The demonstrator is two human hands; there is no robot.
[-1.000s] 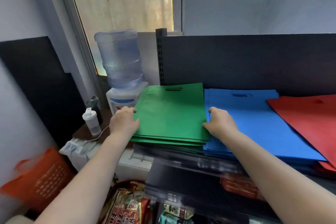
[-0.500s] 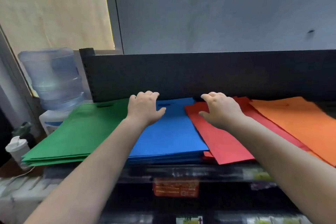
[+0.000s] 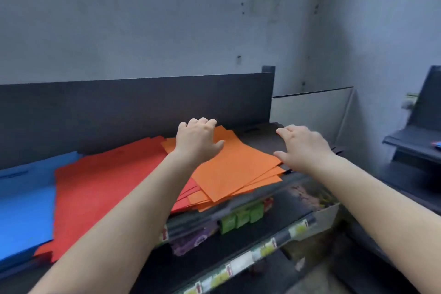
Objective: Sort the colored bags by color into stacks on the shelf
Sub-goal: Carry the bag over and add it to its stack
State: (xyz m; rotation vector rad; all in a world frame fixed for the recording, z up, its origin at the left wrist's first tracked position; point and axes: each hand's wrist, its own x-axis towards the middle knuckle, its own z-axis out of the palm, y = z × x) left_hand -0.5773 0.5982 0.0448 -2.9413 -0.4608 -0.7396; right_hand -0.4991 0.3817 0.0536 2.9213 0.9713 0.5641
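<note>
**Square the orange stack before moving on**

Your left hand lies flat, fingers loosely spread, on the far left corner of the orange stack. Your right hand is open too, fingers extended, its thumb at the orange stack's right edge and its palm over the black stack beyond. The orange bags are fanned at the near edge, so press down with the left and nudge the loose corners in with the right until the edges line up, without dragging the black bags along.

Going left to right on the shelf: one blue stack, well left of your left hand; one red stack, under your left forearm; one orange; one black. Four stacks show. Bags per stack can't be counted.
</note>
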